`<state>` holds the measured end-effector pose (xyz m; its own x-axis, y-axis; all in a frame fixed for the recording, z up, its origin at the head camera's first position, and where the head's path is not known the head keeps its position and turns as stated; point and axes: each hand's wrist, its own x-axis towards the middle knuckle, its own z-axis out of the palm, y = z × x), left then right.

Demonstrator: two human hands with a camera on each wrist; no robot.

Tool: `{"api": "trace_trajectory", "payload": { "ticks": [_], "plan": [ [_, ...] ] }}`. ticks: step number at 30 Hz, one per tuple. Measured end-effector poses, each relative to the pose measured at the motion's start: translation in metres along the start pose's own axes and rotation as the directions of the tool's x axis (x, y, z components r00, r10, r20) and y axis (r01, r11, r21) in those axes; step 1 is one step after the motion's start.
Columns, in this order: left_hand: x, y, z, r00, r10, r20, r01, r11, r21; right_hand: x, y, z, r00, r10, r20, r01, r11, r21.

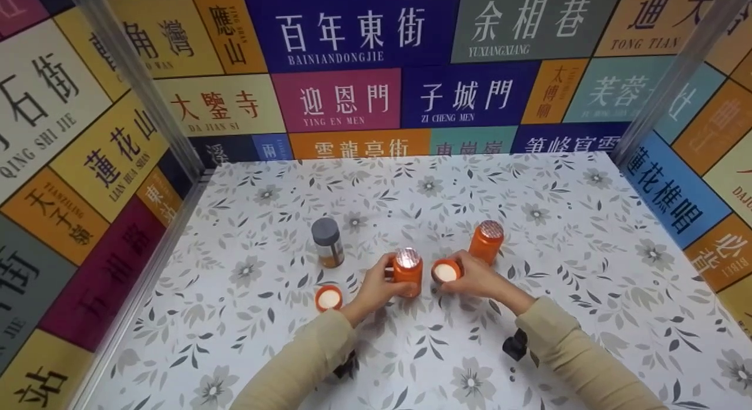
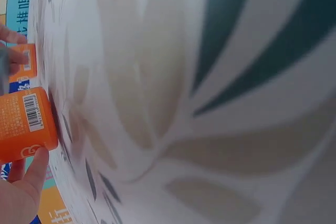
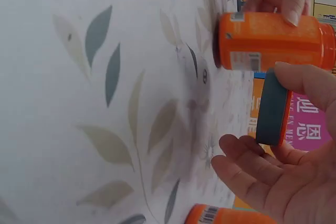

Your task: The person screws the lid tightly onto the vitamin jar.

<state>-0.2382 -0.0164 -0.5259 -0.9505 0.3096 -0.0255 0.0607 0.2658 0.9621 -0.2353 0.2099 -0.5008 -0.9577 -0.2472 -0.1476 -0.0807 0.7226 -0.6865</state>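
My left hand grips an upright orange bottle by its side; silver foil covers its mouth. In my right hand, thumb and fingers pinch a cap, its orange rim and white liner facing up. The right wrist view shows that cap's dark grey outside, close beside the bottle but on edge in that view. Just behind my right hand stands a second orange bottle with a foil-covered top. Another cap lies liner up near my left wrist.
A bottle with a grey lid stands at the back left. The table wears a white leaf-and-flower covering. Printed panels wall it at the back and both sides. Dark wrist gear sits below the right forearm.
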Motion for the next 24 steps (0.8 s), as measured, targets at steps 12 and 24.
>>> {"api": "trace_trajectory", "payload": {
  "ticks": [12,24],
  "plan": [
    [-0.006,-0.009,0.010,1.000,0.013,-0.009,-0.013,1.000,0.006,-0.014,-0.014,-0.020,0.992,-0.118,-0.044,0.117,0.993,-0.025],
    [-0.004,-0.016,0.007,0.999,0.030,0.033,-0.028,0.999,-0.035,-0.011,-0.043,-0.026,0.973,-0.229,-0.008,0.222,0.952,-0.209]
  ]
}}
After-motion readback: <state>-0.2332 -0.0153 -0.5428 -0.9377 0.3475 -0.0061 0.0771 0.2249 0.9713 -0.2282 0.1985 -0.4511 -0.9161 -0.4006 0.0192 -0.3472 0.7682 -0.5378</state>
